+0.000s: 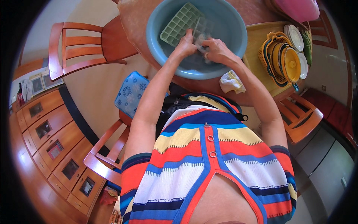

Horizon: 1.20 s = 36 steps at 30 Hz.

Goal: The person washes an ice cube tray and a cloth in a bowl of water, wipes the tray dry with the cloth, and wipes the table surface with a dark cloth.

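Observation:
A large blue plastic basin with water in it stands on the round table before me. Inside, at its left, leans a pale green ice cube tray with many square cells. A clear plastic tray lies partly over its right edge. My left hand is at the near end of the clear tray, thumb and fingers against it. My right hand, with a ring on one finger, grips a translucent, crumpled-looking piece at the same end; its exact form is blurred. A white and yellow cloth lies by the basin's near rim.
Right of the basin, a yellow tray holds nested yellow baskets and pots, white plates and green vegetables. A pink object sits at the back right. Wooden chairs surround the table; one bears a blue cushion.

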Motion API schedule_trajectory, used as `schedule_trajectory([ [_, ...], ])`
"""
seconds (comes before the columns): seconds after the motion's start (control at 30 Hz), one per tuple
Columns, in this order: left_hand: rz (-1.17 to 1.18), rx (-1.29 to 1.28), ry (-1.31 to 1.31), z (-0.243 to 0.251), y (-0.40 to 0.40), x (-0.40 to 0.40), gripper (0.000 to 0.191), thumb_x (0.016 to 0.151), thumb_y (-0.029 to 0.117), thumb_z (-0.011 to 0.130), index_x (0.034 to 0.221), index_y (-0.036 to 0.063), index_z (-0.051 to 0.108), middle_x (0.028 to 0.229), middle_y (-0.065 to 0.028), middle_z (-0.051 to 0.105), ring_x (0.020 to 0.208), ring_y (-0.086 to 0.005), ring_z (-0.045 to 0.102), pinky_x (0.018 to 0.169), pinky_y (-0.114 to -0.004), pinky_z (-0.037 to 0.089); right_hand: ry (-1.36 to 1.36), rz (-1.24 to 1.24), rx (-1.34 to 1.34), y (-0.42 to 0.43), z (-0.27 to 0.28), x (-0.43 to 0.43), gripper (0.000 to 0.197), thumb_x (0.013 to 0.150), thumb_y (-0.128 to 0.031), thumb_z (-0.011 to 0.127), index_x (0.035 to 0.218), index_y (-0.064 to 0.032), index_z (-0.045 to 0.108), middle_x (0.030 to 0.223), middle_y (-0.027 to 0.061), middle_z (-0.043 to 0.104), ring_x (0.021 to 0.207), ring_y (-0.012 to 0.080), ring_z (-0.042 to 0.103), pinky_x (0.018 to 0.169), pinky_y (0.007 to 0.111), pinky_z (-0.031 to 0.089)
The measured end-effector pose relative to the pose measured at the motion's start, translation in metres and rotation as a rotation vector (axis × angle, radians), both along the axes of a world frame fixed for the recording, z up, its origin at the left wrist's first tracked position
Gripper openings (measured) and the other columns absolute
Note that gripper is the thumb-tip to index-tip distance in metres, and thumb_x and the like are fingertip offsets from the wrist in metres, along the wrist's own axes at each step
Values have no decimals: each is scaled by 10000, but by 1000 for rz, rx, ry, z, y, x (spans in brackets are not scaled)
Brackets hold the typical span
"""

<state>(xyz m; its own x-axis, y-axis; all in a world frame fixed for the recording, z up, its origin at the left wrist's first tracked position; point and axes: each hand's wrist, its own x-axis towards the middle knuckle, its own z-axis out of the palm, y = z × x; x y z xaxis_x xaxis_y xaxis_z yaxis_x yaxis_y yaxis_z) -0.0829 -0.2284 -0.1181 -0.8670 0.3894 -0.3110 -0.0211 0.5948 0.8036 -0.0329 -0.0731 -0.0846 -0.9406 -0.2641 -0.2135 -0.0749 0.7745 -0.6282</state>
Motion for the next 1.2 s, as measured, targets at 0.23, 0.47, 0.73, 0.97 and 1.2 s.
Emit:
schedule_trajectory([
  [0.23,-110,-35,-43,-13,-5,-6,904,595,160,745,1368,112,279,1102,-163,586,1037,-310,556,869,-353,440,225,-260,113,10,-11,-27,369,715,-164,619,1058,-60,532,1051,265,468,911,446,536,808,453,455],
  [0.47,-99,-100,80,-16,-4,3,941,610,204,767,1388,120,243,1153,-220,550,1096,-352,515,895,-366,424,331,-148,169,-1,-32,-30,396,710,-55,571,1104,-97,553,1088,183,514,960,404,504,831,449,451],
  [0.73,-100,-154,54,-11,-6,0,917,614,185,743,1377,82,245,1114,-239,563,1042,-374,544,851,-372,450,318,91,94,-4,-19,-3,343,671,10,570,999,-74,625,1001,142,558,913,350,535,801,396,455],
  [0.97,-95,-142,-266,20,-13,16,867,599,117,712,1347,36,280,1083,-273,563,1032,-391,540,881,-371,428,198,-72,124,0,-20,1,343,687,-50,600,1027,-87,589,1004,176,545,971,368,531,831,412,441],
  [1.2,-58,9,-333,25,-24,21,738,600,41,676,1286,27,403,1051,-219,593,981,-272,585,748,-330,496,162,-39,63,-13,-11,5,317,746,-114,588,1061,-103,560,1052,167,523,983,366,518,836,431,434],
])
